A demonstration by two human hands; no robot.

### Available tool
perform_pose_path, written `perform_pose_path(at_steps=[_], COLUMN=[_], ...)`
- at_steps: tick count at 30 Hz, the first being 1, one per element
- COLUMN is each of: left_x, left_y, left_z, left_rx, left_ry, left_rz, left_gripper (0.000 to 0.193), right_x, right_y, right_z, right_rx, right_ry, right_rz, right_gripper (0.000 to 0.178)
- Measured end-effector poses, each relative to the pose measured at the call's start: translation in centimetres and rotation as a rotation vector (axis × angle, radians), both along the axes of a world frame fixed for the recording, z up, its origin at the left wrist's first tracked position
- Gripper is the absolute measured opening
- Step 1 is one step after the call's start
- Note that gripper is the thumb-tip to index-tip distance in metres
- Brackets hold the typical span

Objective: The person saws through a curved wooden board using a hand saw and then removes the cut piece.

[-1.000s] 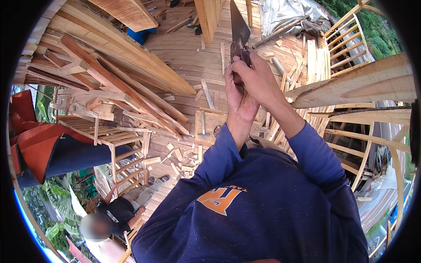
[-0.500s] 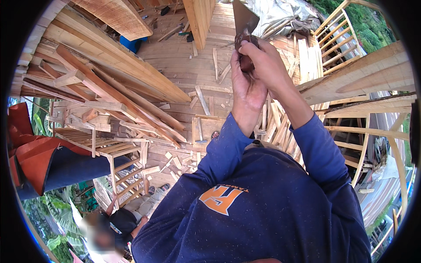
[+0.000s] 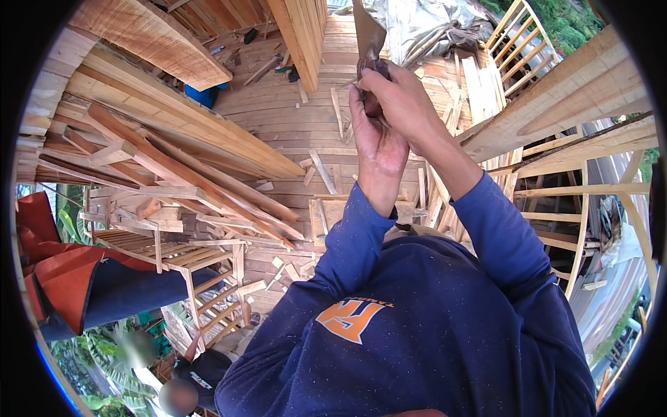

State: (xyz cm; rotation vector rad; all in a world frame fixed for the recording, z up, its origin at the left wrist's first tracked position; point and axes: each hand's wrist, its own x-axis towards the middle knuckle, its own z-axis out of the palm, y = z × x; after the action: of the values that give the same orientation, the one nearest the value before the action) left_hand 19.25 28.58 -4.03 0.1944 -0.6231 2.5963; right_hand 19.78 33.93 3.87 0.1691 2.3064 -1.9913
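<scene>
Out ahead of me, at the top of the view, I hold a handsaw (image 3: pixel 369 33) with its blade pointing away and running out of the picture. Its dark brown handle sits between my hands. My left hand (image 3: pixel 379 147) lies palm up with its fingers closed around the underside of the handle. From the right, my right hand (image 3: pixel 407 97) wraps over the handle, its wrist crossing close to the left one. Both hands touch. The fingers cover much of the handle. Blue sleeves cover both forearms.
Long boards and beams (image 3: pixel 198 170) lean in a pile at left. A thick beam (image 3: pixel 563 97) juts in from the right. Wood scraps (image 3: pixel 322 172) litter the plank floor. A slatted wooden frame (image 3: pixel 208 278) stands lower left, near another person (image 3: pixel 201 379). Grey sheeting (image 3: pixel 431 31) lies ahead.
The saw blade has turned and shows its face at a different angle. Both hands, still around the handle, sit slightly further left in view. My view has shifted, and more people show lower left.
</scene>
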Motion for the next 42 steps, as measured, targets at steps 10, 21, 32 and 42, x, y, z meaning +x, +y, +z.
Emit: perform_pose_path(at_steps=[10, 21, 32, 42], left_x=[1.3, 5.0, 2.7, 2.8], left_y=[-2.8, -6.0, -4.8, -4.6], left_z=[0.5, 1.5, 5.1, 5.3], left_rx=[-1.092, -2.780, -2.551, -2.532], left_ry=[-0.244, 0.433, 0.355, 0.308], left_rz=[0.474, 0.718, 0.799, 0.819], left_gripper=[0.015, 0.056, 0.036, 0.028], right_x=[2.2, 5.9, 3.4, 3.6], right_y=[1.3, -1.4, -2.3, -2.0], right_z=[-4.4, -7.7, -2.5, -2.1], right_rx=[-0.100, -0.649, -0.324, -0.292], right_ry=[-0.135, -0.152, 0.059, 0.080], right_rz=[0.074, 0.213, 0.124, 0.150], right_gripper=[0.041, 0.059, 0.046, 0.043])
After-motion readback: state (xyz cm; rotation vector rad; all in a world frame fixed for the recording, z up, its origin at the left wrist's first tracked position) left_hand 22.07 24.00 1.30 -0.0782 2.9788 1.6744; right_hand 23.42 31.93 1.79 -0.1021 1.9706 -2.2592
